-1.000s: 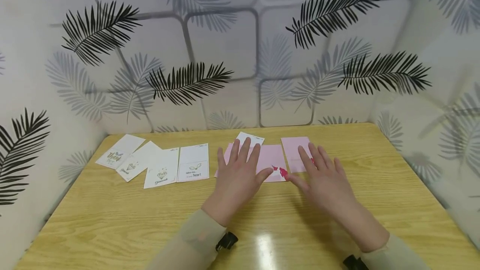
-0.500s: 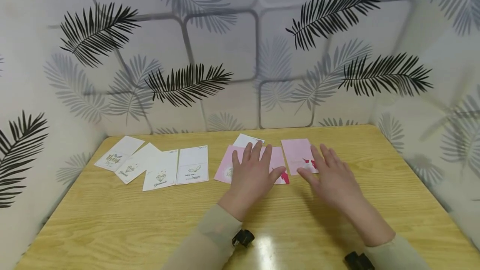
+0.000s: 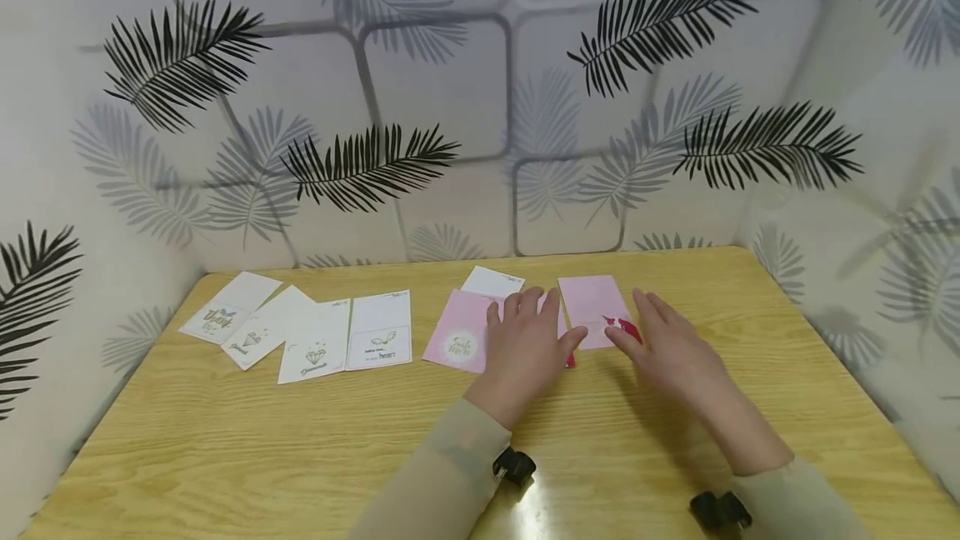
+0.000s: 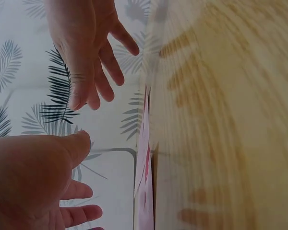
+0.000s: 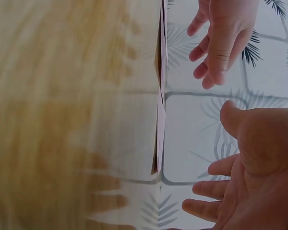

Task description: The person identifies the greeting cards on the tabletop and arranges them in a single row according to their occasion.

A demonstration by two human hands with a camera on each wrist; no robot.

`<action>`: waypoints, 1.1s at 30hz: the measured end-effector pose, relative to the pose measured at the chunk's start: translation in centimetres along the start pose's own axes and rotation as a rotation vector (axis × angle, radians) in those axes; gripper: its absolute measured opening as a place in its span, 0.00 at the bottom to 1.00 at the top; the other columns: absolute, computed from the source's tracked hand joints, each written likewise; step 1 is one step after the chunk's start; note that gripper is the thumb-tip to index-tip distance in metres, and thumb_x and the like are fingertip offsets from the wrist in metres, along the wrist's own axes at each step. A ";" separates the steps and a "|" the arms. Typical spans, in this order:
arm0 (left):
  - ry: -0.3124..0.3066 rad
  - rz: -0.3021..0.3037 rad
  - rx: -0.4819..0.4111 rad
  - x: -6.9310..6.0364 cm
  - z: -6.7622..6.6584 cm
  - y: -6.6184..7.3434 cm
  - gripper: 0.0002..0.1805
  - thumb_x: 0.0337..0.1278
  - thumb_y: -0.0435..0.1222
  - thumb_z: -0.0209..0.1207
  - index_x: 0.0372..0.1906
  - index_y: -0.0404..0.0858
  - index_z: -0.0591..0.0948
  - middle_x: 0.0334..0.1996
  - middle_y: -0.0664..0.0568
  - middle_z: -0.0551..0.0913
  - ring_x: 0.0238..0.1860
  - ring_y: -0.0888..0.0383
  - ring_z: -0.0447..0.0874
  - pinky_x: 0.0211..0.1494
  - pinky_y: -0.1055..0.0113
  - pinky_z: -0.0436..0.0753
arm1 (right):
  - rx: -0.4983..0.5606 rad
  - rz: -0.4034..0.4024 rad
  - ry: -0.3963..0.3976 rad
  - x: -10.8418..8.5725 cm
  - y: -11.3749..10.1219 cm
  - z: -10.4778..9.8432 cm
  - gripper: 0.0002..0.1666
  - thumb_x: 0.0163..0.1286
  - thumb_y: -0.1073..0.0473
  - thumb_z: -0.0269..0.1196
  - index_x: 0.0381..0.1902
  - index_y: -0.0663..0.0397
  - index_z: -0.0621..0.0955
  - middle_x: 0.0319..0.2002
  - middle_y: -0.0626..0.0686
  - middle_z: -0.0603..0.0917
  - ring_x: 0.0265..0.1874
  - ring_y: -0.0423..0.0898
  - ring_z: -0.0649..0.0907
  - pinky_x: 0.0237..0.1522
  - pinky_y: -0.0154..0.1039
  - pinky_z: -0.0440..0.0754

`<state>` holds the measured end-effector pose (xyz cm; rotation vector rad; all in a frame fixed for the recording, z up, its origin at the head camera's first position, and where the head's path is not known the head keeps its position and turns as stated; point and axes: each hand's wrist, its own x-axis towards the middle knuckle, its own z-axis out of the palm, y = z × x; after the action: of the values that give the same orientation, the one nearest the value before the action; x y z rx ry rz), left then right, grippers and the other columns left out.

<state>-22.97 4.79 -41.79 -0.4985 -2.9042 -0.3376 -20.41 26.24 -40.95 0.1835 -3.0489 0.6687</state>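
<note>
My left hand (image 3: 521, 348) hovers over the pink cards in the middle, its fingers spread and holding nothing. It partly hides a pink card with a round white patch (image 3: 457, 340) and another pink one beside it. To the right, my right hand (image 3: 678, 352) is raised with relaxed fingers, near the pink card with a red print (image 3: 592, 302). Seen edge-on in the left wrist view, the pink cards (image 4: 144, 191) lie apart from both hands. The right wrist view also shows a gap between my right hand (image 5: 259, 163) and the cards (image 5: 161, 124).
On the left of the wooden table (image 3: 247, 457) lie several white cards, among them a "thank" card (image 3: 225, 311), a diamond card (image 3: 315, 344) and a heart card (image 3: 380, 332). Another white card (image 3: 491, 280) is partly under the pink ones. A leaf-patterned wall (image 3: 450, 90) stands behind.
My left hand has shifted to the right across the pink cards, uncovering the left one with the round patch. The right hand has moved slightly right. The cards stay about where they were.
</note>
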 end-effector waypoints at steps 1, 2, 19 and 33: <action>0.004 0.000 0.005 0.1 0.2 0.0 0.40 0.81 0.65 0.55 0.83 0.46 0.73 0.76 0.49 0.76 0.76 0.43 0.72 0.77 0.38 0.68 | 0.012 0.006 -0.007 0.1 0.1 -0.1 0.55 0.86 0.33 0.56 0.86 0.72 0.55 0.83 0.78 0.57 0.80 0.78 0.60 0.76 0.76 0.61; 0.004 0.001 0.008 0.2 0.3 0.1 0.40 0.81 0.65 0.55 0.84 0.46 0.73 0.76 0.49 0.76 0.75 0.43 0.72 0.76 0.39 0.69 | 0.023 0.007 -0.012 0.2 0.1 -0.1 0.55 0.86 0.34 0.56 0.86 0.73 0.55 0.82 0.78 0.58 0.80 0.78 0.60 0.76 0.76 0.61; -0.104 -0.054 -0.053 1.5 1.9 0.6 0.41 0.78 0.67 0.56 0.82 0.46 0.74 0.76 0.47 0.75 0.73 0.44 0.70 0.69 0.44 0.74 | 0.043 0.050 -0.130 1.0 1.2 -0.3 0.57 0.87 0.32 0.54 0.86 0.76 0.53 0.79 0.83 0.60 0.78 0.81 0.62 0.72 0.80 0.63; -0.128 -0.059 0.001 1.7 2.7 0.7 0.37 0.76 0.68 0.58 0.72 0.48 0.83 0.69 0.47 0.77 0.68 0.44 0.72 0.67 0.44 0.72 | -0.040 0.038 -0.117 1.6 2.0 0.0 0.54 0.84 0.31 0.57 0.83 0.73 0.63 0.75 0.81 0.68 0.72 0.85 0.66 0.68 0.81 0.66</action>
<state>-24.66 6.60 -43.87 -0.4501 -3.0482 -0.3231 -22.23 27.86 -41.75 0.1699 -3.1821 0.6200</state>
